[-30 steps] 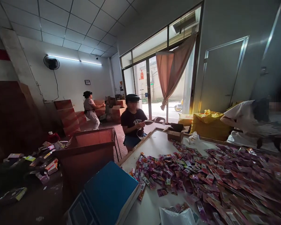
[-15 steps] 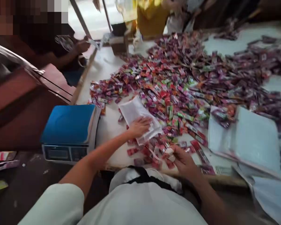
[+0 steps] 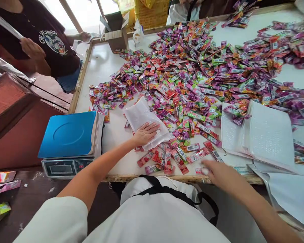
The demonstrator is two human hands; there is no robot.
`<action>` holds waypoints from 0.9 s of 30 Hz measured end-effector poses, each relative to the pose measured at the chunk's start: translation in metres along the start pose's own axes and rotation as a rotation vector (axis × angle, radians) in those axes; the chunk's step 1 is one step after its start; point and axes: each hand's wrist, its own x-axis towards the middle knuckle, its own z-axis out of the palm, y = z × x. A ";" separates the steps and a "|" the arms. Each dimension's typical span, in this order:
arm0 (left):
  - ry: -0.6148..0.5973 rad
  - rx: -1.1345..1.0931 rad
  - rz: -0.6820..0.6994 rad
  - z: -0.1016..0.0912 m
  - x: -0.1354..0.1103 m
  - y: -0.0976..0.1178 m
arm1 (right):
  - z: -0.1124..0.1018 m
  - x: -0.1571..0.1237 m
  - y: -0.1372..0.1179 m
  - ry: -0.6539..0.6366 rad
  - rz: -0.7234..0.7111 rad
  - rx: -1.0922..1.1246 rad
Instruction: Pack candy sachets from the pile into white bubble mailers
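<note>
My left hand [image 3: 145,133] lies flat, fingers stretched, on a white bubble mailer [image 3: 136,111] that rests on the packet pile's near side. My right hand [image 3: 221,173], smeared by motion, is over the table's front edge. A small crumpled white strip [image 3: 205,170] shows at its pinched fingertips. Long, colourful snack packets [image 3: 177,158] in pink, red, green and purple lie loose between and beyond my hands. To the right, more white bubble mailers [image 3: 271,131] are stacked, with a few purple packets [image 3: 236,111] lying on the stack.
A scale [image 3: 58,167] with a blue plate stands at the table's left corner. A carton [image 3: 115,38] sits at the back left. Beyond the table's left edge a person [image 3: 40,37] holds a white strip. White sheets [image 3: 291,195] lie at the right front. Litter [image 3: 5,182] is on the floor.
My right hand has moved right, away from the mailer, and the thin strip trailing from it no longer shows. My left hand still presses on the mailer. The person at left has raised a hand.
</note>
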 end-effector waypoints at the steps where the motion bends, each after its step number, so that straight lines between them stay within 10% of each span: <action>1: -0.002 -0.009 0.009 -0.001 -0.005 -0.001 | -0.002 0.033 -0.018 -0.015 -0.106 -0.112; 5: -0.012 -0.044 0.026 -0.001 -0.030 -0.003 | 0.017 0.121 -0.070 -0.066 -0.555 -0.217; 13: -0.040 -0.196 -0.042 0.009 -0.051 -0.001 | 0.062 0.165 -0.088 -0.409 -1.129 -0.244; 21: 0.087 -0.783 -0.380 -0.021 -0.087 -0.005 | 0.075 0.172 -0.088 -0.197 -0.500 0.069; 27: 0.303 -0.585 -0.608 -0.014 -0.091 0.018 | 0.085 0.169 -0.100 -0.042 -0.382 -0.018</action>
